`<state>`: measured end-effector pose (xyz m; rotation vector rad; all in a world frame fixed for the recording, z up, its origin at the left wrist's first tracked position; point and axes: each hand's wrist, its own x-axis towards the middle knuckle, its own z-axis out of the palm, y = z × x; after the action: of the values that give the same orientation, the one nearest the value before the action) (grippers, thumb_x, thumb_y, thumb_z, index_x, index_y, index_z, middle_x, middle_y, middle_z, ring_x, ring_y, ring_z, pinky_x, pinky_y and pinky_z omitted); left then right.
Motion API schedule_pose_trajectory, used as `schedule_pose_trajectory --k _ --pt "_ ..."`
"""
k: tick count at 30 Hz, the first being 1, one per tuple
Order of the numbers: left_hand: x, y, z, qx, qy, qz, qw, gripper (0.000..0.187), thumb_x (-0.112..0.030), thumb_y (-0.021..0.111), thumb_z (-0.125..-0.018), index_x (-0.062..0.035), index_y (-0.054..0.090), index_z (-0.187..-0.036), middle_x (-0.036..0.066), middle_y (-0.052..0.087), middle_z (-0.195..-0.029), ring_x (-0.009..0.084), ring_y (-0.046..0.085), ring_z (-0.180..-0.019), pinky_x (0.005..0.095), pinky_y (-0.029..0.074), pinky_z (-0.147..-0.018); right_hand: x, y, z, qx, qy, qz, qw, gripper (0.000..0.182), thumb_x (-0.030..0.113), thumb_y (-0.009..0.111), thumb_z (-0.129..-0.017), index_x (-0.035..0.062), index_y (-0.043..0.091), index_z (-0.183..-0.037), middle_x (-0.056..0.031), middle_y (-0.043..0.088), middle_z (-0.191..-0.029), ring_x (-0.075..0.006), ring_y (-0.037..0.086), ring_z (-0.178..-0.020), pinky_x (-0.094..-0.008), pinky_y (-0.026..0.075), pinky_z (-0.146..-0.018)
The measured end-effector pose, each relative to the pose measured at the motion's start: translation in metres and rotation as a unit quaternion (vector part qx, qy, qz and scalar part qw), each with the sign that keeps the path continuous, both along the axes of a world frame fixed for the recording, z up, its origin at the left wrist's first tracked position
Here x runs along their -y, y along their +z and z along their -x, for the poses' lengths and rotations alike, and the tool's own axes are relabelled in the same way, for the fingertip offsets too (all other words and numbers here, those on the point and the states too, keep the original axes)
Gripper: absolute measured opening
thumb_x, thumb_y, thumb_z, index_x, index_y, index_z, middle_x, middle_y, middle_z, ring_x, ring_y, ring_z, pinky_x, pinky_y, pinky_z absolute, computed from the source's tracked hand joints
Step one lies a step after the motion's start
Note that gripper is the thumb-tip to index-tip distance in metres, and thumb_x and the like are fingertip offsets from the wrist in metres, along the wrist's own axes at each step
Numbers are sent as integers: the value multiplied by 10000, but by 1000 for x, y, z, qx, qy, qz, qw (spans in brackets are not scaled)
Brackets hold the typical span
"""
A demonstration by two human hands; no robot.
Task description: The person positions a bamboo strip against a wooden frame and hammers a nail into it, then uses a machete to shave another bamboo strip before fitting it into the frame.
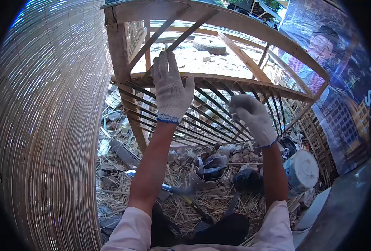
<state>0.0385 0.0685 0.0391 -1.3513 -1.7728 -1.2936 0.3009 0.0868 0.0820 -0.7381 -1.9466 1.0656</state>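
My left hand (171,90), in a white knit glove with a blue cuff, is raised with its fingers stretched out. Its fingertips are at the lower part of a slanted wooden slat (189,31) in a timber frame (120,54). My right hand (255,119), gloved the same way, is closed in front of the dark thin slats (210,98) below the crossbar (219,80). Its fingers curl toward the thumb, and whatever is between them is hidden. Below my arms, a hammer (182,190) appears near my legs.
A bamboo blind (47,125) fills the left side. On the straw-strewn ground (173,213) stand an open bucket (206,178) and a lidded white bucket (306,165). A printed banner (340,92) hangs at right. Beyond the frame lies a tyre (209,46).
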Motion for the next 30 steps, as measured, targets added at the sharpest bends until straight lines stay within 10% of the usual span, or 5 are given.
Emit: schedule_pose_trajectory --k 6,22,30 --pt "2 4 -3 12 4 22 1000 900 -366 625 -998 42 146 -1641 266 204 -1660 438 216 -1559 534 232 -1300 -43 72 95 -78 -61 -223 970 254 245 704 -1009 22 740 -1127 -35 735 -950 -113 658 -875 -286 538 -841" --pt "0 0 -1 45 -61 -72 994 754 -280 643 -986 9 314 -1601 238 266 -1642 440 253 -1543 566 283 -1266 -57 102 171 -18 19 -271 962 315 261 717 -1021 33 750 -1236 -102 784 -1140 -143 722 -1051 -288 583 -902" --pt "-11 70 10 159 -188 -248 937 439 -183 669 -1010 -11 581 -1404 190 629 -1333 324 618 -1244 457 529 -1036 -59 100 170 -12 6 -285 958 304 240 726 -1012 30 761 -1229 -118 789 -1125 -151 736 -1022 -299 601 -882"
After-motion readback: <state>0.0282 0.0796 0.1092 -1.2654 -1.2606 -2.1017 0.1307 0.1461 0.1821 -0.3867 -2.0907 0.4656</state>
